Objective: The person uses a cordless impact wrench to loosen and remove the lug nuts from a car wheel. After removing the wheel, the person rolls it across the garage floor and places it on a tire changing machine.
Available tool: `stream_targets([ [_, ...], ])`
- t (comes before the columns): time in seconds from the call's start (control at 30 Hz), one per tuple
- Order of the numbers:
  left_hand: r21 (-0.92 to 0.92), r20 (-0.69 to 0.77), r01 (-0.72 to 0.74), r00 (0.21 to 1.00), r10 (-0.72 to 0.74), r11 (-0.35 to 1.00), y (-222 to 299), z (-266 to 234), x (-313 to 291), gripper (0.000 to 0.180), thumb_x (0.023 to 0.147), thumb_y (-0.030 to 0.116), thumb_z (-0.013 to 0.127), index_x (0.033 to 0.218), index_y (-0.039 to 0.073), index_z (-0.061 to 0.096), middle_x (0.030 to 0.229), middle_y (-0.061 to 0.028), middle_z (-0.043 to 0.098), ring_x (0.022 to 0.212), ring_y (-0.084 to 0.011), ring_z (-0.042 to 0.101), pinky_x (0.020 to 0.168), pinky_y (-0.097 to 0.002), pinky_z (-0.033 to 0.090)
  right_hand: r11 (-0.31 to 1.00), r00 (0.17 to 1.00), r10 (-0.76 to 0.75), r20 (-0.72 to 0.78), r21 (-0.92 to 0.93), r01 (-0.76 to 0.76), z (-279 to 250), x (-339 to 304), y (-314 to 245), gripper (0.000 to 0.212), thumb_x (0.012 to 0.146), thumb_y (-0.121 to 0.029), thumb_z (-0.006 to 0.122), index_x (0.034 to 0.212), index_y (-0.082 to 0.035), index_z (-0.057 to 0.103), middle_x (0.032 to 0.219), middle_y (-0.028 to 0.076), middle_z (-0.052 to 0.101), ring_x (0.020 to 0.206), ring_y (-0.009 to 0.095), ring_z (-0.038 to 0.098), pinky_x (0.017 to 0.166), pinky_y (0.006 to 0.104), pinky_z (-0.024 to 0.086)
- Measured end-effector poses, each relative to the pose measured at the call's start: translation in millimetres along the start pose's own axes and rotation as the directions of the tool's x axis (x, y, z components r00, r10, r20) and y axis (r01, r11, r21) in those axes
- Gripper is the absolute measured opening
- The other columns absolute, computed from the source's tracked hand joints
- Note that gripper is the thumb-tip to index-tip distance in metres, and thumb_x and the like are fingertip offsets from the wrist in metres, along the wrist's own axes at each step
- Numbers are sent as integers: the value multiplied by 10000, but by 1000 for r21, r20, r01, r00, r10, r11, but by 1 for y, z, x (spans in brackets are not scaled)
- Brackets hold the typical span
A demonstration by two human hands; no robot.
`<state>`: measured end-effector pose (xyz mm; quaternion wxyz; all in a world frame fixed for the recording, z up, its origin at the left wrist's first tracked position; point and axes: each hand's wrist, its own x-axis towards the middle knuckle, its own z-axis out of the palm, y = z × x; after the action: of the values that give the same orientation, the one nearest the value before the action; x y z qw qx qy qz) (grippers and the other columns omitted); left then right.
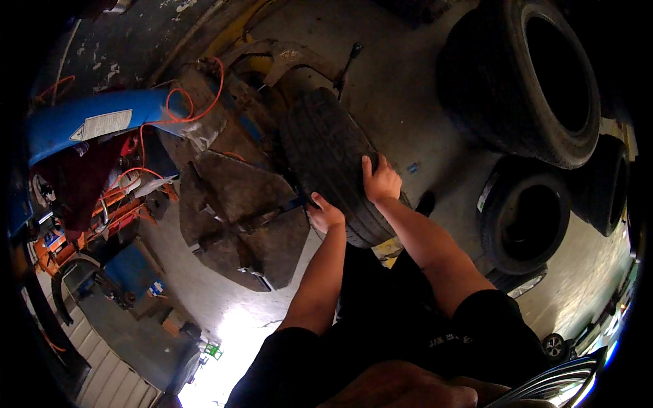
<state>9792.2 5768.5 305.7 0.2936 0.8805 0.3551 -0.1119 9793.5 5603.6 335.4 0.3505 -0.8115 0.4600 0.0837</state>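
A black tire [330,153] stands upright on its tread just in front of me, close against the right side of a tire changer. My left hand [325,214] grips its near left edge, thumb up and the fingers partly hidden behind the sidewall. On the tread's right side lies my right hand [381,180], its fingers curled against the rubber. To the left of the tire is the machine's worn metal turntable [272,241], with clamp jaws on its arms. Whether a rim sits inside the tire is hidden.
Large tires [500,88] are stacked at the right, beside smaller tires [486,224]. An orange air hose [141,146] loops over a blue panel [102,115] at the left. An orange tool cart [119,217] holds tools and cloth. A lever [350,61] rises beyond the tire.
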Motion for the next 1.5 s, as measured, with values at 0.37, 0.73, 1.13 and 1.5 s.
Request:
stream_targets([
  [0.37, 14, -51, -8, 999, 8, 1000, 9, -1, -8, 879, 1021, 696, 386, 1392, -80, 568, 1325, -334, 634, 1210, -497, 611, 1047, -527, 464, 1000, 999, 8, 35, -20, -7, -2, 2, 1, 672, 1033, -596, 466, 1385, -42, 612, 1192, 293, 706, 1082, 465, 690, 937, 542, 545],
  [0.73, -6, -8, 15, 1000, -15, 1000, 11, -1, -9, 821, 1032, 676, 372, 1421, -19, 567, 1334, -315, 637, 1212, -497, 606, 1053, -550, 459, 1000, 999, 21, 39, -21, -20, -3, 1, 3, 694, 1030, -607, 462, 1386, -28, 604, 1214, 296, 695, 1109, 464, 680, 952, 538, 539],
  [1.13, -7, -51, -40, 998, 40, 999, -2, 4, -1, 824, 1040, 652, 385, 1430, -58, 539, 1374, -328, 603, 1256, -488, 584, 1087, -532, 442, 1000, 1000, 0, 9, -16, 0, 0, 1, 2, 683, 1031, -595, 477, 1337, -3, 629, 1173, 295, 711, 1082, 465, 690, 942, 532, 548],
  [1.5, 12, -38, -28, 999, 29, 1000, 10, -2, -9, 827, 1041, 660, 378, 1429, -49, 554, 1358, -327, 615, 1243, -497, 589, 1074, -531, 452, 1000, 1000, 4, 23, -12, -3, 0, 2, 4, 672, 1027, -599, 479, 1341, -25, 632, 1148, 292, 716, 1063, 463, 694, 923, 540, 549],
])
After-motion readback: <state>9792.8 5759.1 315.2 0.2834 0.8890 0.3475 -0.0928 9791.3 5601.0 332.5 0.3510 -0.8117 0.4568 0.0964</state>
